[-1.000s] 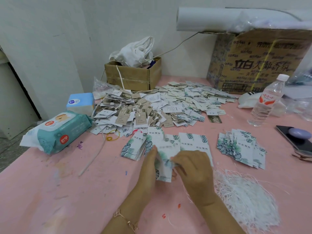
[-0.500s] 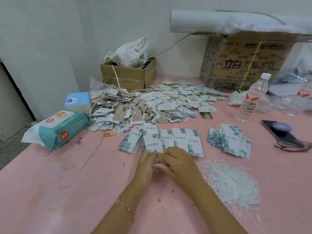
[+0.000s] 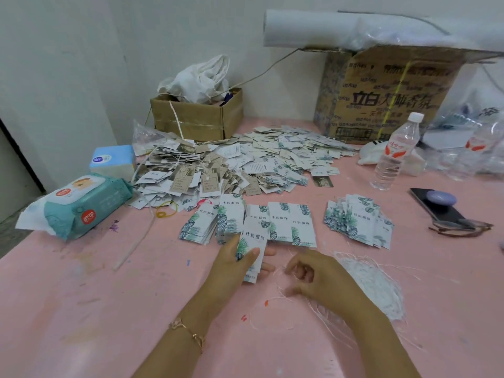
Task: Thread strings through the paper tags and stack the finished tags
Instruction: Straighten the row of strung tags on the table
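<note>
My left hand (image 3: 234, 264) grips a white paper tag (image 3: 253, 242) with a green leaf print, held upright over the pink table (image 3: 81, 309). My right hand (image 3: 316, 276) is just right of it, fingers curled and pinching a thin white string (image 3: 275, 301) that trails onto the table. A loose heap of white strings (image 3: 373, 285) lies to the right of that hand. Leaf-print tags lie in small stacks (image 3: 201, 223) ahead of my hands and in a fanned pile (image 3: 357, 219) at the right. A big heap of strung tags (image 3: 231, 165) fills the table's middle.
A wet-wipes pack (image 3: 79, 205) and a blue tissue box (image 3: 111, 162) sit at the left. A small carton (image 3: 196, 118) and a large carton (image 3: 392, 96) stand by the wall. A water bottle (image 3: 395, 154), a phone (image 3: 436, 208) and glasses (image 3: 463, 227) lie at the right.
My hands were together on the tag; now my right hand has drawn away to the right with the string, and my left hand holds the tag alone.
</note>
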The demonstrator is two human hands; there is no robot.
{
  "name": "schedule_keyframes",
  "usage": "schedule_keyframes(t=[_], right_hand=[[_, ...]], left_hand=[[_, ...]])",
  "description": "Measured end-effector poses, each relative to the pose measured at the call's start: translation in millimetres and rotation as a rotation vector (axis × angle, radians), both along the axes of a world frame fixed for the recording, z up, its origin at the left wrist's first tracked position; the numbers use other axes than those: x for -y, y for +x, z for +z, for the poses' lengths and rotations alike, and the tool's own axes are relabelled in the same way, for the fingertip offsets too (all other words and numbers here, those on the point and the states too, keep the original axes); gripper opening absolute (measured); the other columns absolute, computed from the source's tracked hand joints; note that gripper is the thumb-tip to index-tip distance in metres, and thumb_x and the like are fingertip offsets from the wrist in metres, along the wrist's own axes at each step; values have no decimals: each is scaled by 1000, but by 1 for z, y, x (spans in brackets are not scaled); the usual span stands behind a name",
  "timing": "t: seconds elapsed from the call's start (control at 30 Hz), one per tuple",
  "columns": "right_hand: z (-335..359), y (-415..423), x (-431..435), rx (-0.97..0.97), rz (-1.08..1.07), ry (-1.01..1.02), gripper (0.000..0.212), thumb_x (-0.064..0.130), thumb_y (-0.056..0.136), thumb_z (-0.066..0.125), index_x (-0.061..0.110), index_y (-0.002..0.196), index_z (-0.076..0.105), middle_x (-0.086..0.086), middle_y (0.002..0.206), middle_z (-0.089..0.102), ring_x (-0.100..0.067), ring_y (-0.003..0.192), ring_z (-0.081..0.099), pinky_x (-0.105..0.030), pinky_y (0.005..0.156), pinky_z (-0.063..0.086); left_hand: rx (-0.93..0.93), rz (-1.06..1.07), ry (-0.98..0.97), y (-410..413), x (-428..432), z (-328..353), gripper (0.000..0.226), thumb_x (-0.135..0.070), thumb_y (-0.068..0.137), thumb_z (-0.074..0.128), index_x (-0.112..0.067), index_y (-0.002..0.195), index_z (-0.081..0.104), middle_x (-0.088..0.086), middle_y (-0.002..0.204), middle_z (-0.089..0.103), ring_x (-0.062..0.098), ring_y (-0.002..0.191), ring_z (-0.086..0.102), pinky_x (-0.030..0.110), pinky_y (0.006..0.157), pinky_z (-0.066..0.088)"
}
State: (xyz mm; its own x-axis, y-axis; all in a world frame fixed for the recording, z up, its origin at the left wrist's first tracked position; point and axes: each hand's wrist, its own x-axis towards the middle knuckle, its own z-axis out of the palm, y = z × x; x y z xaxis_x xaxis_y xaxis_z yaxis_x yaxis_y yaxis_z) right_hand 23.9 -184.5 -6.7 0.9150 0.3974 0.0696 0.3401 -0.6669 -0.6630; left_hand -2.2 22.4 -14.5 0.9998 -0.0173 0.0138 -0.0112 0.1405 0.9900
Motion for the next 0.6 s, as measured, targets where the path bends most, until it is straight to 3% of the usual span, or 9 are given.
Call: schedule_keyframes(t=[0.17,0.27,0.37,0.43,0.5,0.6], right_hand=[[-1,3,-8,12,19,-74,18,29,76,78,32,71,61,12,69,57,5,65,49,-15,59,39],[-1,-1,-11,46,-4,-72,15,29,80,75,28,75,61,9,71,56,0,66,49,-18,60,38],[1,-4,-12,81,-16,-111,14,28,85,71,23,80,59,9,77,55,-2,67,48,-22,62,40],[2,-5,-13,90,-21,-118,12,26,87,68,22,82,57,9,80,53,-4,69,48,-22,62,39],[2,-5,-14,113,-56,-101,11,25,89,66,23,84,56,10,81,53,-7,71,50,-25,63,41],[4,-6,-13,186,-135,-80,14,29,88,67,28,93,54,14,81,48,-2,72,47,-28,63,41]], left_hand=[[41,-29,72,-1,4,-1,41,-9,101,47,-25,139,41,1,105,74,22,73,72,32,66,59],[142,-87,108,-5,4,-2,67,-10,101,49,-48,148,21,-2,112,72,28,82,73,33,72,60],[221,-82,166,-10,1,2,79,-9,100,49,-63,143,13,-20,117,68,29,86,74,39,74,61],[284,-3,214,-11,1,5,75,-9,100,48,-62,143,16,-22,131,58,24,83,74,40,70,62],[367,100,283,-11,-1,8,64,-11,99,45,-55,143,31,-16,139,52,18,80,74,37,69,62],[392,184,322,-10,-5,7,45,-8,98,44,-41,125,61,-14,121,64,17,73,72,37,67,60]])
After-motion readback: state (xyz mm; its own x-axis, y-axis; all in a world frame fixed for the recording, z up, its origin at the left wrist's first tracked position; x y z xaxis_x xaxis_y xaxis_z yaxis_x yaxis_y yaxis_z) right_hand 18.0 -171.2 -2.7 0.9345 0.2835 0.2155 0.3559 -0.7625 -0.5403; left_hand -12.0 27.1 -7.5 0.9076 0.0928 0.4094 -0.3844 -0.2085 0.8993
